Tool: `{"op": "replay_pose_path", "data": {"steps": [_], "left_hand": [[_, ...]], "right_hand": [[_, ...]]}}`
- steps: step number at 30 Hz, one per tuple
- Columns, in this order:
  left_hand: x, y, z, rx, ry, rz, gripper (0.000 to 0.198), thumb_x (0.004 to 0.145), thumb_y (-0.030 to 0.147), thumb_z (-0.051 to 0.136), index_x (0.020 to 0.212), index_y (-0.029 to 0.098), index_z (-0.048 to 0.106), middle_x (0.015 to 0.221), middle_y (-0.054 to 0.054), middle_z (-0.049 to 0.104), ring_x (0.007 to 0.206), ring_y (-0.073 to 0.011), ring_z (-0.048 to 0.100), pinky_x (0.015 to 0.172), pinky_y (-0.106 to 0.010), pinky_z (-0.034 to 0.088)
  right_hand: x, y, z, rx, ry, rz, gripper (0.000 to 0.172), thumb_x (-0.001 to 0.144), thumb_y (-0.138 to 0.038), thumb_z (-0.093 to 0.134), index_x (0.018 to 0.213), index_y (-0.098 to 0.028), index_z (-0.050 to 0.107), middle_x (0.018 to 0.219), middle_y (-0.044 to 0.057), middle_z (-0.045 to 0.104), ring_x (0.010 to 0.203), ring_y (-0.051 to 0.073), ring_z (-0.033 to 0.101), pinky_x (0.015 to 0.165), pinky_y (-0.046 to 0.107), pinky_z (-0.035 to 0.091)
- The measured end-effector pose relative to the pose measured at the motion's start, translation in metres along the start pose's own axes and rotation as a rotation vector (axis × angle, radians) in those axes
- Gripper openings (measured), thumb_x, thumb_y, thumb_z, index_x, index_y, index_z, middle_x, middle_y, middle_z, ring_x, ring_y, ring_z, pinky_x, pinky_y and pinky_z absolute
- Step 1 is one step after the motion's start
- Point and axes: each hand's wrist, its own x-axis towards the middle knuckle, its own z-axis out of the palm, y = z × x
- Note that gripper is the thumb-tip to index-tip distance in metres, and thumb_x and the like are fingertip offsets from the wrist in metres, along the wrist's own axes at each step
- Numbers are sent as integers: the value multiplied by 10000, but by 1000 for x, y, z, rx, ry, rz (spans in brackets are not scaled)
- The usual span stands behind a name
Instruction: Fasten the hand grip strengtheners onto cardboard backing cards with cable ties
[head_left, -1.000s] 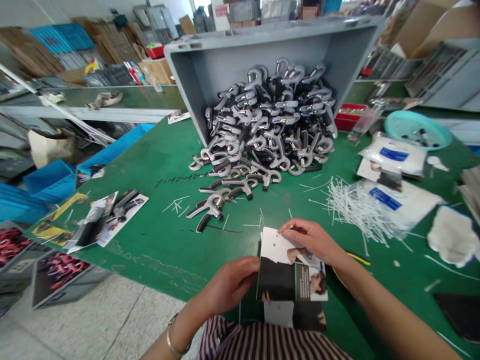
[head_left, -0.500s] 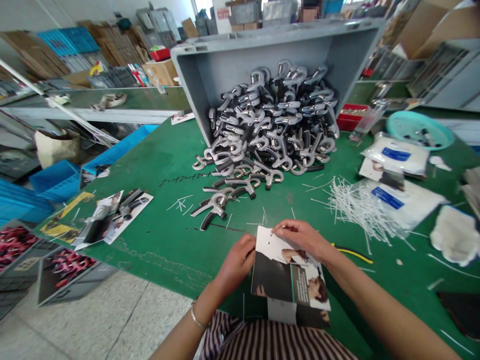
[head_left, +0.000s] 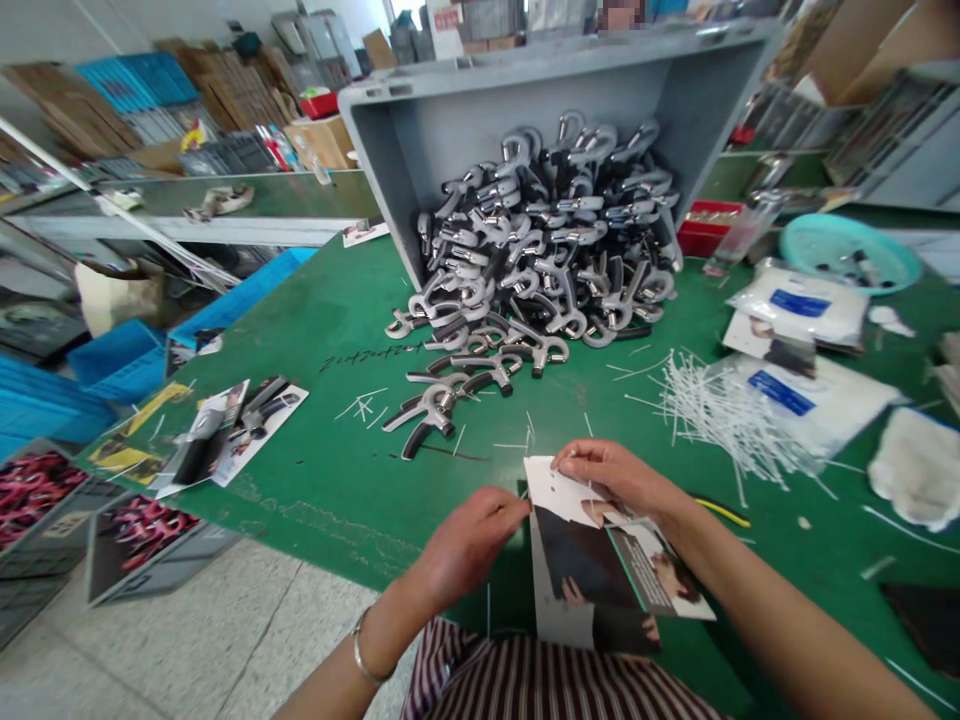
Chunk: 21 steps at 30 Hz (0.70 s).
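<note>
A printed cardboard card [head_left: 589,560] with a white top, small holes and a dark panel is in front of my body, tilted. Another printed card [head_left: 564,625] shows beneath it. My right hand [head_left: 619,475] pinches the upper card at its top right edge. My left hand [head_left: 476,535] is closed, fingertips together at the card's upper left edge; what lies between them is hidden. Beyond the hands, grey and black spring clamps [head_left: 431,415] lie on the green table [head_left: 337,520], with a heap of them [head_left: 540,230] spilling from a tipped grey crate [head_left: 397,160].
White cable ties [head_left: 720,420] lie piled at right, beside plastic bags [head_left: 814,400] and a white glove [head_left: 915,470]. Yellow-handled pliers [head_left: 721,511] are by my right forearm. Clamps on cards [head_left: 259,420] lie at left. A turquoise basin [head_left: 847,250] stands at back right.
The upper card has swung so its lower end points further right, uncovering more of the card beneath. My left hand has moved slightly down; my right hand has shifted slightly right.
</note>
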Motion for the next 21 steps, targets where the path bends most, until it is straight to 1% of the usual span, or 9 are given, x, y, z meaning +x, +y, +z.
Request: {"op": "replay_pose_path", "data": {"steps": [2,3,6,7,9,11,13,17,21], "left_hand": [[3,4,2,46,116,-80,333,945,222,492,1227,283,660,1069,-73,627,931,-203,562,837,-290,444],[5,6,4,24,138,-90,310,943,231,501,1190,282,683,1066,-71,624,926,-200,561,838,-286,439],[11,7,12,-135,79,-46,258,943,224,505,1106,253,702,994,-60,651,908,-187,581,845,-273,436],[14,6,16,-190,74,-67,241,936,219,515,1100,242,690,955,-51,663,882,-181,591,830,-266,442],[20,3,26,-274,135,-177,199,915,217,543,1073,217,664,880,-34,676,795,-167,605,764,-251,457],[25,2,34,-313,205,-263,165,901,218,554,1027,200,660,856,-31,683,762,-166,616,726,-247,469],[27,3,39,-313,223,-230,165,897,212,556,1009,202,678,917,-48,703,829,-185,640,775,-266,486],[27,7,40,-246,280,-68,263,936,193,499,1102,236,699,1149,-87,690,1088,-223,622,981,-326,449],[26,2,39,-179,292,-12,263,949,213,493,1062,238,729,1193,-103,658,1084,-225,609,946,-323,468]], "right_hand": [[0,3,-1,93,-14,56,353,721,-470,779,888,-169,700,711,-6,663,566,111,550,515,217,384],[0,4,-1,124,-14,72,354,714,-464,788,887,-168,699,700,-9,662,549,108,548,499,213,380],[1,5,1,174,-32,81,334,709,-433,801,880,-164,704,722,-7,679,561,102,566,517,210,407],[1,5,2,180,-44,75,325,711,-425,801,877,-162,706,733,-5,685,569,100,573,531,209,415],[2,4,3,181,-55,58,315,718,-416,798,876,-160,706,741,-4,687,576,97,576,544,208,416],[3,3,4,175,-24,29,317,720,-418,796,881,-161,701,729,-6,677,569,97,567,533,206,402],[2,4,2,167,27,4,326,725,-425,791,902,-168,696,707,-12,658,553,98,548,513,206,383],[-1,3,-1,140,60,-50,319,734,-427,784,906,-175,692,683,-19,626,548,98,520,506,211,363],[-7,-3,-1,16,76,-115,327,761,-462,752,904,-175,690,705,-16,611,574,99,502,527,219,363]]}}
